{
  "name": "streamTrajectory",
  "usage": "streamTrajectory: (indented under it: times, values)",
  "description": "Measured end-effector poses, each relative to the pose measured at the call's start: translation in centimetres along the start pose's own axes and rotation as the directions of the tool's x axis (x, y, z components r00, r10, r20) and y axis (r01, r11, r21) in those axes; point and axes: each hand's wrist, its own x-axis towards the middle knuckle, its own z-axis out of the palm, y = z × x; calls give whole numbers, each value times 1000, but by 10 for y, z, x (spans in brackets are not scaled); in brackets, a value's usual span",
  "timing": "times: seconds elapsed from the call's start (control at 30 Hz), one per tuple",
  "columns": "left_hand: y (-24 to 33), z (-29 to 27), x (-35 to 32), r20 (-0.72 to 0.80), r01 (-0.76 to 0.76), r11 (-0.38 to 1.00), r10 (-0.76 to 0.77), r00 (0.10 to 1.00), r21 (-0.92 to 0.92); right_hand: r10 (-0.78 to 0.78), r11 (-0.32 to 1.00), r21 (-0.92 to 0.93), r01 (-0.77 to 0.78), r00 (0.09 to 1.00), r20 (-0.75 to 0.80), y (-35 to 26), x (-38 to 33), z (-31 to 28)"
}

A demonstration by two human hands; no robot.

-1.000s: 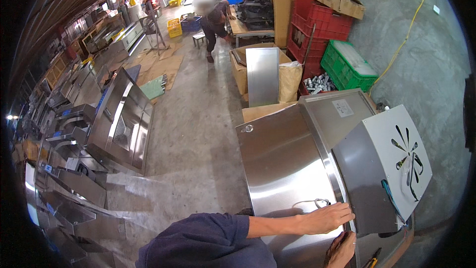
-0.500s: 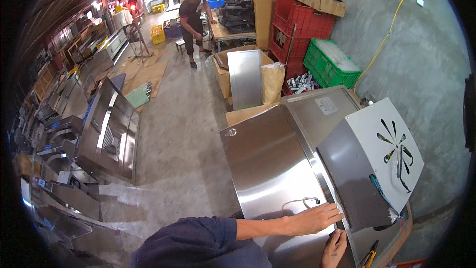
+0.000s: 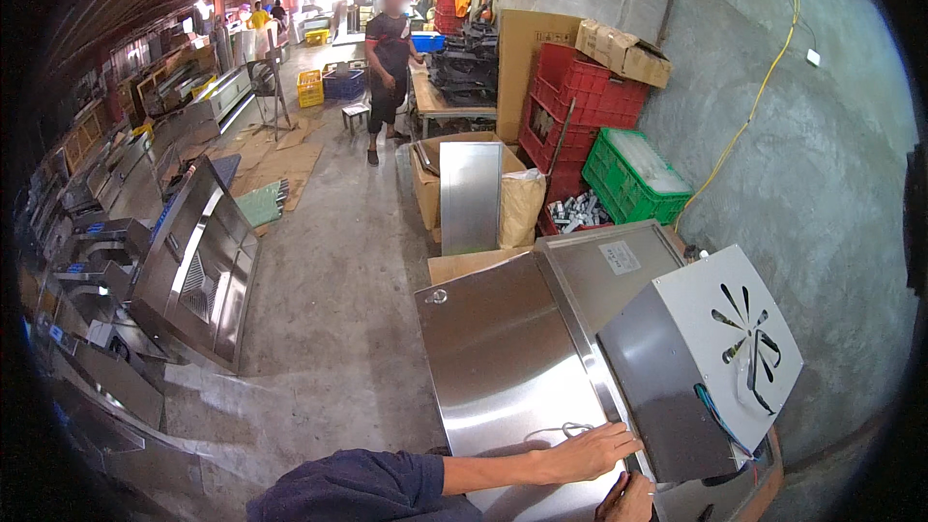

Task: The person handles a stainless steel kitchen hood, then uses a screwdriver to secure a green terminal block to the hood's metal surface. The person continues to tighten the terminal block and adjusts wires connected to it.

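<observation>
A large stainless steel hood [image 3: 507, 358] lies below me, its brushed face bright with reflections. My left hand [image 3: 588, 451] reaches across it from the lower edge. Its fingers are bent together at the raised metal strip [image 3: 601, 382] along the face; whatever they pinch is hidden. Just nearer, my right hand [image 3: 633, 501] is closed by the same strip, partly cut off by the picture's edge. Something dark shows at its fingers, too unclear to name. A thin grey cable [image 3: 577, 427] loops on the steel beside my left hand.
A box-shaped metal housing [image 3: 710, 358] with slotted vents and loose wires stands right of my hands. Beyond are a silver panel [image 3: 471, 198], a green crate [image 3: 633, 179] and red crates [image 3: 590, 87]. Another person [image 3: 389, 68] stands by a bench. Steel hoods [image 3: 208, 271] line the left.
The view has tipped upward, so the scene sits lower. Both hands stay at the strip. The orange-handled pliers seen near my right hand no longer show clearly. The other person stands more upright.
</observation>
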Motion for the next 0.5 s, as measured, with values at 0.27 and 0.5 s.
streamTrajectory:
  times: [0.27,0.5]
  values:
    - [0,-2,-1,-43,-56,998,56,998,-5,-54,999,-11,53,995,-87,-7,2,-6]
    - [-1,0,-7,-10,-65,998,65,998,3,44,997,60,-42,999,-29,-4,-5,-1]
